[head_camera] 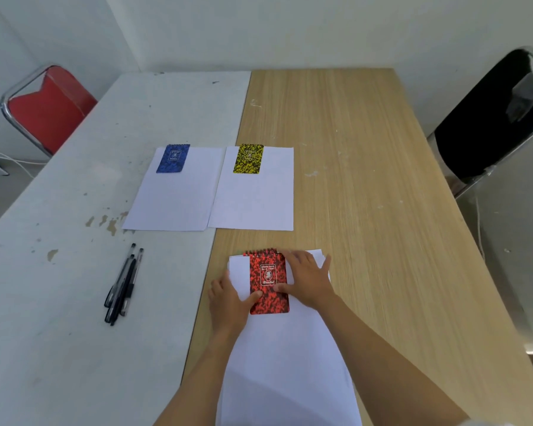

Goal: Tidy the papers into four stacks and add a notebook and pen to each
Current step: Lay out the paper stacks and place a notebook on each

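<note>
Left hand [230,298] and right hand [305,279] lie flat, fingers relaxed, thumbs touching the red notebook [269,284]

My near paper stack [290,364] runs off the bottom edge, and my right hand [305,278] covers its far right corner. A second red cover peeks from under the red notebook [269,284], mostly hidden. The cover print is too small to read.

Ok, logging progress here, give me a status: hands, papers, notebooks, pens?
Left hand and right hand flat on red notebook atop near paper stack. Blue notebook and yellow notebook on far stacks. Pens unplaced, left.
</note>
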